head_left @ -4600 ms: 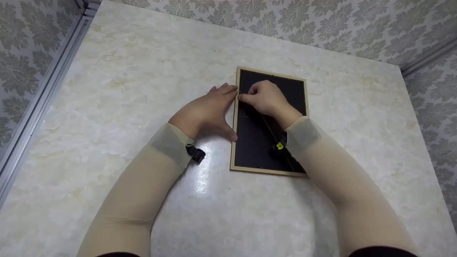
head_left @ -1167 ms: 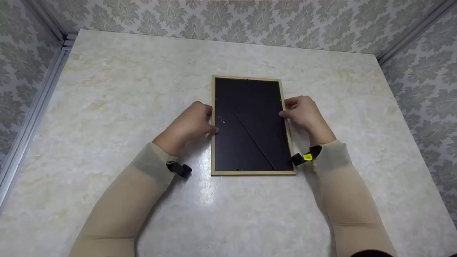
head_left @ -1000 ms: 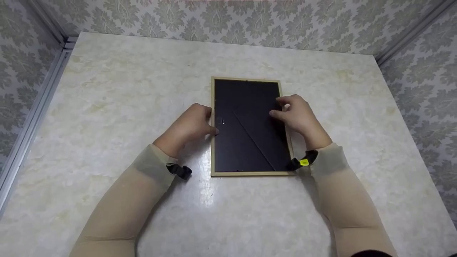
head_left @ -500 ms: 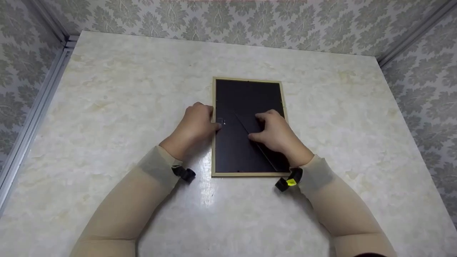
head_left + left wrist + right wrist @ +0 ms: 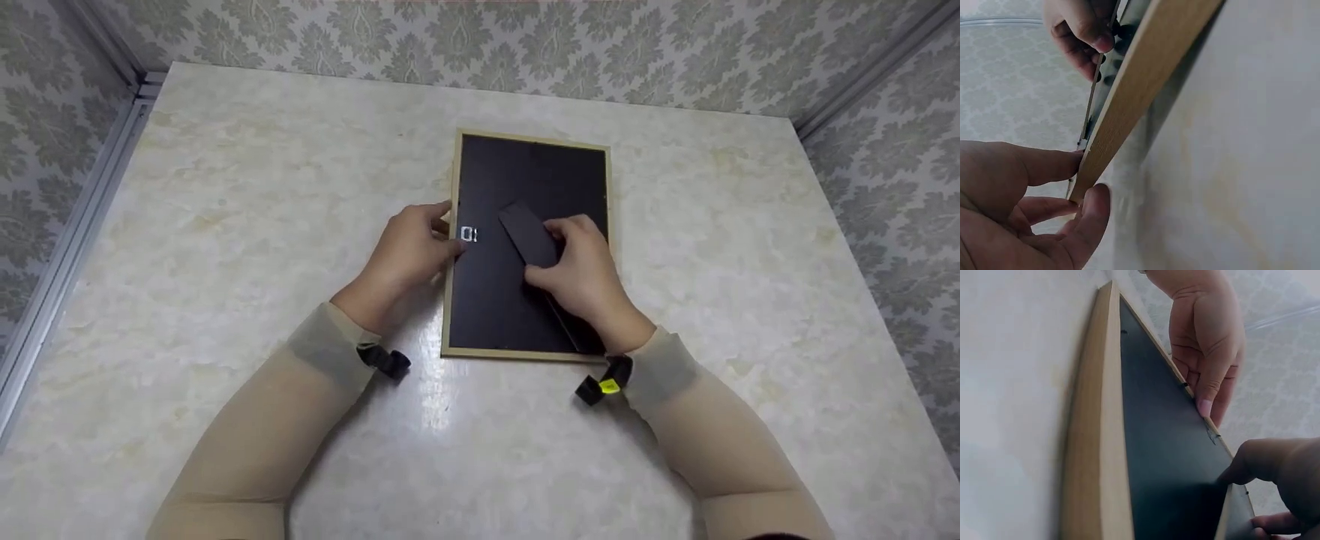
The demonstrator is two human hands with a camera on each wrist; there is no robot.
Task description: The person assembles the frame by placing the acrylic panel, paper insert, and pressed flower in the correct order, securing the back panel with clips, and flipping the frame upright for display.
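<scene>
L hand (image 5: 409,251): fingers curled on the left long edge of the picture frame (image 5: 480,315), thumb under/against the wood rim, fingertips on top per left wrist view. Clamped on the frame edge, near a small metal hanger clip (image 5: 469,235) on the backing.

R hand (image 5: 581,274): on the frame's back, fingers and thumb pinching the black stand leg (image 5: 527,234). Leg is swung up off the backing at its free end, angled toward upper left; lower end hidden under the hand.

Frame: lies face down on the surface (image 5: 225,187), roughly centre, long axis pointing away from the person. Light wood rim, matte black back panel. Far end looks raised a bit off the surface, near end down; wrist views show the rim tilted, a gap under it. Small retaining tabs visible along the inner rim in right wrist view.

Both arms in beige sleeves, black strap at each wrist, R one w/ yellow tag (image 5: 609,386). Patterned wallpaper (image 5: 480,45) round the surface on three sides.
</scene>
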